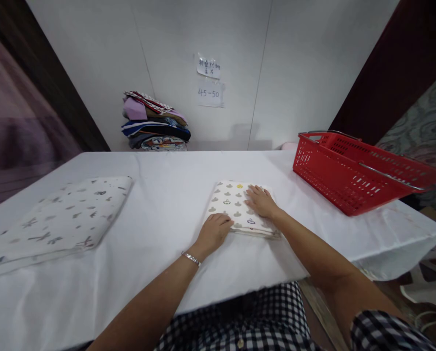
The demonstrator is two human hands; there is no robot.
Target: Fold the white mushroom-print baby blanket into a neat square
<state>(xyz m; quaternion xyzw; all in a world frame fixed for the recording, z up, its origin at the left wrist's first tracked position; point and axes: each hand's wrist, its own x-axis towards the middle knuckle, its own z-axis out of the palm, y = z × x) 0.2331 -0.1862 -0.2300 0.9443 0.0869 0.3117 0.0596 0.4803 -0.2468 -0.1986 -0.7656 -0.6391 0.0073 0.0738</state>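
Note:
A folded white cloth printed with grey, yellow and green shapes lies flat on the table in front of me. My right hand rests on its upper right part, fingers stretched out and spread. At the cloth's lower left corner lies my left hand, palm down, its fingers extended over the edge; a bracelet circles that wrist. Farther left is a larger folded white cloth with scattered grey and brown prints, touched by neither hand.
A red plastic basket with metal handles stands at the table's right side. Behind the far edge rises a stack of folded fabrics. Two paper notes hang on the wall. The white tablecloth drapes over the table's edges.

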